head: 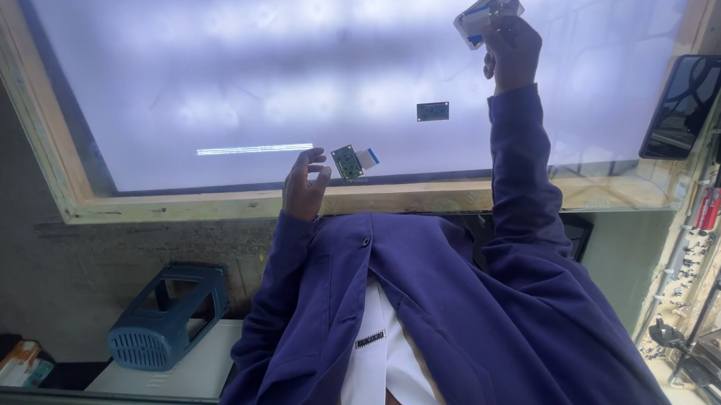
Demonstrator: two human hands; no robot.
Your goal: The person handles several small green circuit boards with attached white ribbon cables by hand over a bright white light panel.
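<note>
Quickly: left hand [301, 184] sits at the lower middle of the frame, at the near edge of the lit white surface [182, 60]. Its grip is open, fingers spread and curled, holding nothing. The fingertips are just beside a small green circuit board [347, 161] with a pale ribbon cable [368, 156]; I cannot tell if they touch it.

Right hand [511, 50] is stretched to the top of the frame, its grip closed around a white and blue packet [485, 11], lifted off the surface. A second small dark board [432, 111] lies alone, centre right. A thin white strip [254, 149] lies to the left of the left hand.

Risks, as I judge them:
- The green board is near the wooden frame [216, 205], so a sleeve or finger nudge could push it off the edge.
- A pinch on the ribbon could crease it.
- The packet is held only at one end, so it may slip and land on the dark board.
</note>
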